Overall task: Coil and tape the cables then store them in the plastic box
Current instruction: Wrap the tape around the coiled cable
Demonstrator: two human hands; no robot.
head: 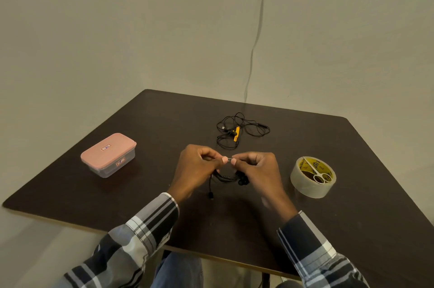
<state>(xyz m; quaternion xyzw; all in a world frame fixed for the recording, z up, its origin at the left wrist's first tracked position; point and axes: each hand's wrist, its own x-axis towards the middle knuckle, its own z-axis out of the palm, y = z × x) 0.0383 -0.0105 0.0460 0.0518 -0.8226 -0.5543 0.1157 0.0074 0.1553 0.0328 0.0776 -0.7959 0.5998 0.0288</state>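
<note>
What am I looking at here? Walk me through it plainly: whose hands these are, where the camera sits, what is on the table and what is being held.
There is no machine here. A person wears one camera on the head, looking forward and down, so you see their own arms in checked sleeves.

The left hand and right hand meet above the dark table. Both pinch a small piece at the end of a black cable, whose loops hang between them.

On the table lie a second, tangled black cable with a yellow piece, farther back; a clear plastic box with a pink lid, closed, to the left; and a roll of clear tape to the right, with small white scissors resting on top.
</note>
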